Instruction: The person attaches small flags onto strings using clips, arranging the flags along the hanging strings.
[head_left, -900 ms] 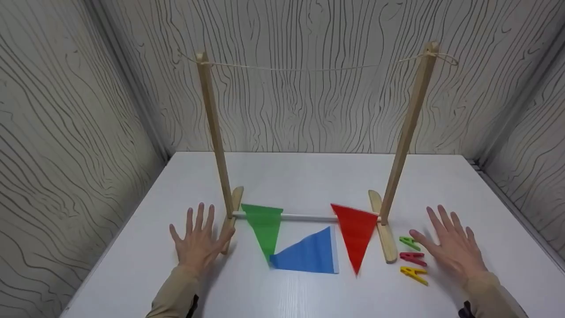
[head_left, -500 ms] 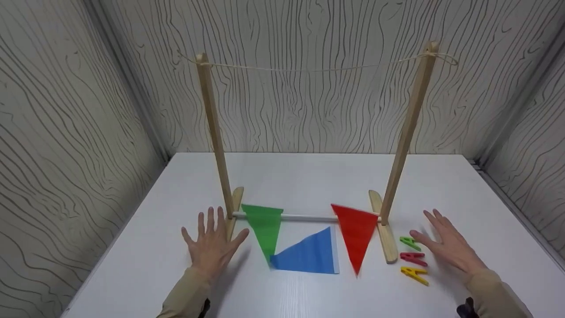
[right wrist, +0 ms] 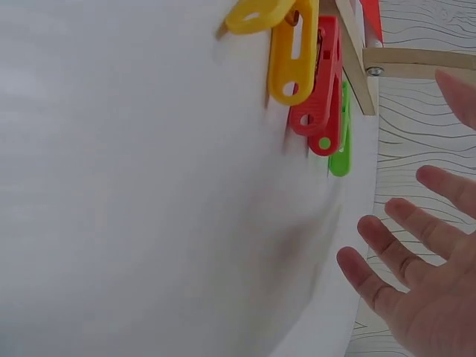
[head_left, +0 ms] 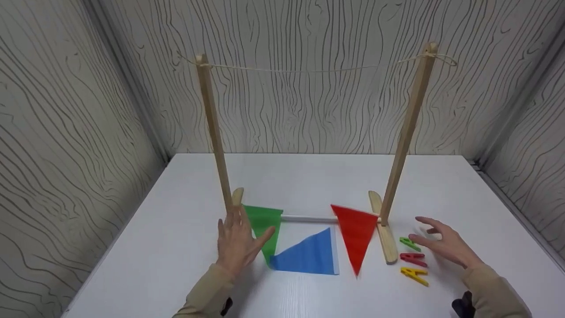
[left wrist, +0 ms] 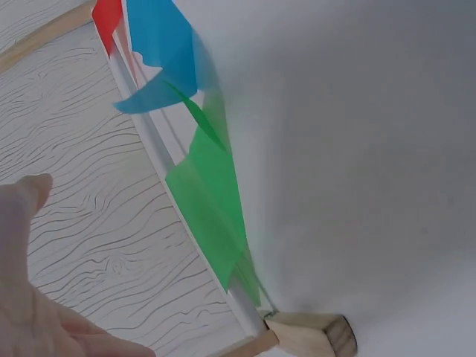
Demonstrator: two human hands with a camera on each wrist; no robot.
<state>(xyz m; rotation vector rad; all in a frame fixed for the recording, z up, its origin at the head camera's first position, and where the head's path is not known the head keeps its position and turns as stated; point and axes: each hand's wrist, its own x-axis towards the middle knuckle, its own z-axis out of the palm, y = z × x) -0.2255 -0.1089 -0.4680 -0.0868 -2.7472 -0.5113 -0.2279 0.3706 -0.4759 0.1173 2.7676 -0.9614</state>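
My left hand (head_left: pixel 237 247) hovers by the left post's foot, its fingers stretched and holding nothing. It partly covers a green pennant (head_left: pixel 266 221) that lies over the white rod (head_left: pixel 309 218). Beside that, a blue pennant (head_left: pixel 309 255) lies flat on the table, its tip at the green one's. Further right, a red pennant (head_left: pixel 356 234) also lies over the rod. My right hand (head_left: pixel 450 247) is above the table near a green clothespin (head_left: pixel 410 243), thumb apart from the fingers, nothing held. In the same column lie a red clothespin (head_left: pixel 413 259) and a yellow clothespin (head_left: pixel 415 275).
Two upright wooden posts, the left post (head_left: pixel 212 128) and the right post (head_left: pixel 408 132), carry a thin string (head_left: pixel 291 70) tied between their tops. Flat wooden feet, such as the right foot (head_left: pixel 387 243), support them. Wood-patterned panels (head_left: pixel 309 115) enclose the white table (head_left: pixel 304 176).
My left hand has moved right, from beside the left post to the green pennant's edge. My right hand has turned and its fingers have bent toward the green clothespin. Pennants and clothespins stay put.
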